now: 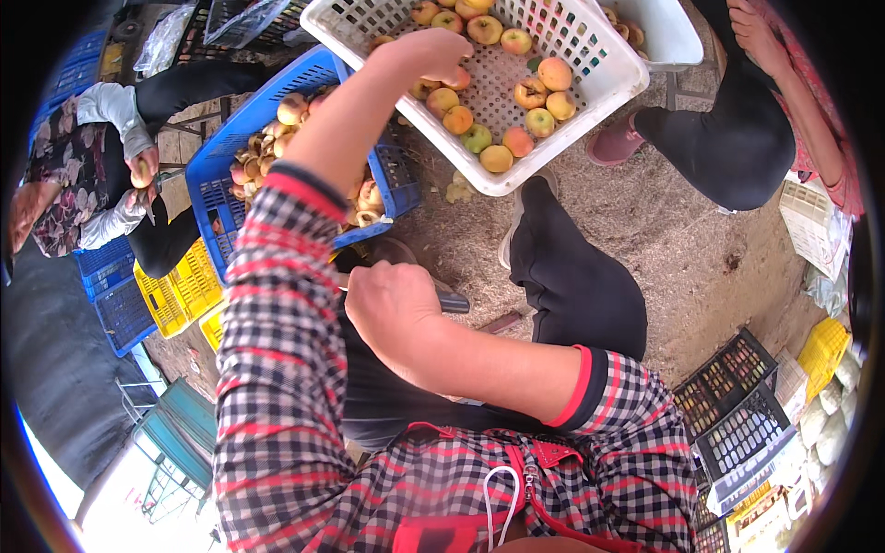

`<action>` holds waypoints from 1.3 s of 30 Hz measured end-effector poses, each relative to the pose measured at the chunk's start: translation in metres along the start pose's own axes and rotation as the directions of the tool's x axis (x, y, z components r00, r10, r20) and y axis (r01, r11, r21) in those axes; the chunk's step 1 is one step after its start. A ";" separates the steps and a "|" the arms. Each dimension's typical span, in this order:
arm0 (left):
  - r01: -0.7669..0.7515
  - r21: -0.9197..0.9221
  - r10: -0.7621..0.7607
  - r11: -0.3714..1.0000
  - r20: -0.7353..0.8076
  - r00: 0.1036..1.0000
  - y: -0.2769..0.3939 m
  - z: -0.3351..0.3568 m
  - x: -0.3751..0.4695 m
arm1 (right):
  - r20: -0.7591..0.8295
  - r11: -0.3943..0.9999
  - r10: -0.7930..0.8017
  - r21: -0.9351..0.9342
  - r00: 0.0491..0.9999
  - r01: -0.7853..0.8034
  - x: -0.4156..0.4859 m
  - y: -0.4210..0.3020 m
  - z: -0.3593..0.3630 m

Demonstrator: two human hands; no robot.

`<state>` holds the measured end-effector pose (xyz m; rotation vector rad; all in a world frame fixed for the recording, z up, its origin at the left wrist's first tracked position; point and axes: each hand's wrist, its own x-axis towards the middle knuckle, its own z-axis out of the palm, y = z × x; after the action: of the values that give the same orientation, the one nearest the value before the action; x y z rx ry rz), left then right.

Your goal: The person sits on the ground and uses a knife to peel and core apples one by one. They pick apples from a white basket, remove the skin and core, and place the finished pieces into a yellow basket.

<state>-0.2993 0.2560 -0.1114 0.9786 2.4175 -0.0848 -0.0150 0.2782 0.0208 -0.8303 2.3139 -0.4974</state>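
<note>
My left hand (437, 57) reaches over the near rim of a white perforated plastic crate (487, 181). Its fingers are bent down at a reddish apple (458, 78); whether they grip it is hidden. Several yellow, red and green apples (517, 142) lie loose in the crate. Above my lap my right hand (394, 304) is curled into a fist, its back towards me. A pale sliver shows beside the knuckles, but what the fist holds cannot be made out. Left of the white crate stands a blue plastic crate (207, 166) with whole apples and cut apple pieces (259, 148).
A person (62, 152) at the left holds a fruit and a knife. Another person (733, 138) sits at the right. Yellow crates (181, 287) stand at the left, black trays (726, 373) at the right. A second white container (667, 38) adjoins the crate. Fruit scraps (458, 188) lie on the ground.
</note>
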 end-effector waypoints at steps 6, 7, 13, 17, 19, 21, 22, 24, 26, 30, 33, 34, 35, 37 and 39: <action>0.048 0.084 -0.072 0.995 0.302 0.951 -0.007 0.083 0.097 | 0.353 0.997 -0.013 -0.069 0.936 0.039 -0.003 0.007 0.011; 0.068 0.078 -0.092 0.995 0.350 0.932 -0.009 0.098 0.107 | 0.369 0.997 -0.020 -0.058 0.929 0.045 -0.005 0.012 0.013; 0.155 0.199 -0.214 0.968 0.321 0.923 -0.001 0.160 0.127 | 0.449 0.998 -0.047 -0.026 0.892 0.066 -0.016 0.035 0.007; 0.276 0.288 -0.374 0.917 0.381 0.845 0.009 0.156 0.121 | 0.330 0.992 0.083 0.062 0.940 -0.110 -0.022 0.044 0.016; 0.242 0.408 -0.449 0.880 0.554 0.701 0.016 0.149 0.124 | 0.243 0.992 0.087 0.063 0.966 -0.105 -0.021 0.043 0.021; 0.323 0.451 -0.549 0.832 0.589 0.593 0.019 0.148 0.123 | 0.237 0.992 0.105 0.037 0.966 -0.117 -0.023 0.043 0.023; 0.380 0.429 -0.569 0.820 0.534 0.626 0.018 0.150 0.122 | 0.259 0.991 0.123 0.018 0.958 -0.132 -0.024 0.043 0.024; 0.394 0.348 -0.523 0.851 0.488 0.698 0.012 0.156 0.119 | 0.265 0.992 0.120 0.007 0.957 -0.127 -0.025 0.043 0.024; 0.406 0.253 -0.479 0.878 0.461 0.748 0.005 0.161 0.119 | 0.220 0.994 0.106 0.012 0.970 -0.112 -0.025 0.044 0.025; 0.466 0.143 -0.484 0.873 0.367 0.794 0.003 0.164 0.120 | 0.272 0.995 0.098 -0.012 0.957 -0.099 -0.025 0.048 0.032; 0.315 0.350 -0.427 0.882 0.315 0.848 0.008 0.155 0.116 | 0.258 0.995 0.093 -0.003 0.962 -0.095 -0.026 0.049 0.036; 0.353 0.293 -0.421 0.889 0.215 0.881 0.009 0.148 0.113 | 0.219 0.995 0.098 -0.005 0.971 -0.100 -0.026 0.049 0.036; 0.376 0.233 -0.410 0.897 0.119 0.904 0.008 0.140 0.108 | 0.182 0.994 0.104 -0.010 0.978 -0.104 -0.025 0.049 0.035; 0.330 0.020 -0.331 0.944 0.033 0.943 0.003 0.118 0.094 | 0.132 0.994 0.106 0.013 0.986 -0.109 -0.024 0.045 0.030; 0.189 -0.284 -0.197 0.940 -0.001 0.980 -0.008 0.084 0.081 | 0.105 0.993 0.102 0.054 0.989 -0.108 -0.023 0.042 0.023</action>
<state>-0.3154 0.2803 -0.2244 0.6161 2.4595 0.2034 -0.0036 0.3215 -0.0083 -0.6856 2.2247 -0.4639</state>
